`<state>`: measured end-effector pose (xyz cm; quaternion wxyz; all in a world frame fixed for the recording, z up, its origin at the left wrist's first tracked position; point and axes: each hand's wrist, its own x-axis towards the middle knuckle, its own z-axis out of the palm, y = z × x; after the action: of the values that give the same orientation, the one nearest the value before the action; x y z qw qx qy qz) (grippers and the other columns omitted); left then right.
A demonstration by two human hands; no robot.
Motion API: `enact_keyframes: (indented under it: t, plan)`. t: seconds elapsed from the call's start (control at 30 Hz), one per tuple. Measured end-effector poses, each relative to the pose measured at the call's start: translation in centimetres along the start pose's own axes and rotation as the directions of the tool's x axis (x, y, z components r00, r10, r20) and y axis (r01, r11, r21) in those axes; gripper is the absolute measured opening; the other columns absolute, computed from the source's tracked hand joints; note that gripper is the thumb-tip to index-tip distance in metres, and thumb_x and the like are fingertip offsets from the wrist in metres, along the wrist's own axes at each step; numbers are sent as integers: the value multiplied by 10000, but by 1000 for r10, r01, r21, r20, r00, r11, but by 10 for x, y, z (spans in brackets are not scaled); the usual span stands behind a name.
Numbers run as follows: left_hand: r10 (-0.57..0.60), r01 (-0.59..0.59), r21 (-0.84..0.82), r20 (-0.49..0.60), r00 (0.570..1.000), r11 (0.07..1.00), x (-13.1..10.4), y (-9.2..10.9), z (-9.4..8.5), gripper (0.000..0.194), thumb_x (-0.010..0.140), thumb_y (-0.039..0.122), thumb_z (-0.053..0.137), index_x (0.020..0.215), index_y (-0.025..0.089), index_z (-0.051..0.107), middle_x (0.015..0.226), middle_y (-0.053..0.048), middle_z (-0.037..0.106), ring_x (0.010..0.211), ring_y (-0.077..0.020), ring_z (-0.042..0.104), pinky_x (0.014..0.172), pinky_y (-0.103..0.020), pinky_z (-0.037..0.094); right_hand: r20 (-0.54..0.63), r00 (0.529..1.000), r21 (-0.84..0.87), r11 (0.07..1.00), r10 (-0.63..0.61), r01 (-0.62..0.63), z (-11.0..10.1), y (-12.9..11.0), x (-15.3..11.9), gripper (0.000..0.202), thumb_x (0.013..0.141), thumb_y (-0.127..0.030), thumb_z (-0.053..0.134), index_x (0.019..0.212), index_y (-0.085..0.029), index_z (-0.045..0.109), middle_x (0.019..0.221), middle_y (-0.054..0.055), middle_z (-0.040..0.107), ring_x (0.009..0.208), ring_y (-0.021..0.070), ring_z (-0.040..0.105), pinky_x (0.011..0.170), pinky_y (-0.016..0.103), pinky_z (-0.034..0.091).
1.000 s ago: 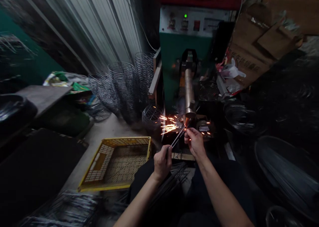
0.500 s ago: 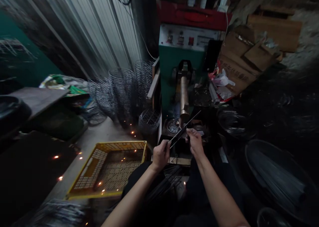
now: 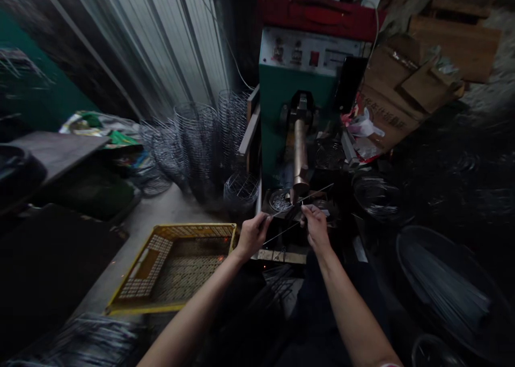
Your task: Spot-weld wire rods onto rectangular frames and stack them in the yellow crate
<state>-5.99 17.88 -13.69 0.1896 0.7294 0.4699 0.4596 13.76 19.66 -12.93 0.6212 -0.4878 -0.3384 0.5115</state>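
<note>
Thin metal wires (image 3: 300, 203) are being held crossed just below the copper electrode (image 3: 300, 160) of the green welding machine (image 3: 300, 88), one running up to the right past the right hand, one slanting down between the two hands; holding them at both ends is likely what keeps the crossing steady under the electrode tip. The left hand (image 3: 251, 234) is gripping the near ends, fingers curled shut around them, thumb on top. The right hand (image 3: 315, 225) is pinching the wires close to the crossing, fingertips pressed together, probably for fine aiming. Both forearms are reaching forward over dark trousers. Just left of the left hand, a yellow plastic crate (image 3: 177, 265) is sitting on the floor, open side up, within easy dropping range. Beyond the left hand, stacks of wire baskets (image 3: 201, 141) are standing against the corrugated wall (image 3: 161, 50). To the right of the right hand, a dark tub of straight wires (image 3: 446, 286) is lying within reach, likely the supply. Cardboard boxes (image 3: 406, 88) are leaning beyond it.
</note>
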Motion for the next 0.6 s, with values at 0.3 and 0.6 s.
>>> enact_keyframes:
  t: [0.3, 0.6]
  plan:
    - [-122, 137, -90, 153, 981, 987, 6, -4, -11, 272, 955, 377, 499, 886, 166, 656, 686, 0, 634, 601, -116, 545, 586, -207, 392, 61, 998, -53, 998, 34, -30, -17, 0, -12, 328, 750, -478, 737, 687, -189, 594, 522, -48, 497, 437, 72, 401, 410, 194, 325]
    - [83, -123, 160, 235, 968, 979, 4, 5, -18, 279, 964, 314, 431, 800, 185, 616, 626, -12, 610, 519, -114, 503, 519, -218, 308, 154, 968, -610, 790, 198, -65, -111, -9, -100, 442, 725, -623, 684, 686, -185, 638, 576, -9, 569, 519, 139, 528, 495, 244, 423]
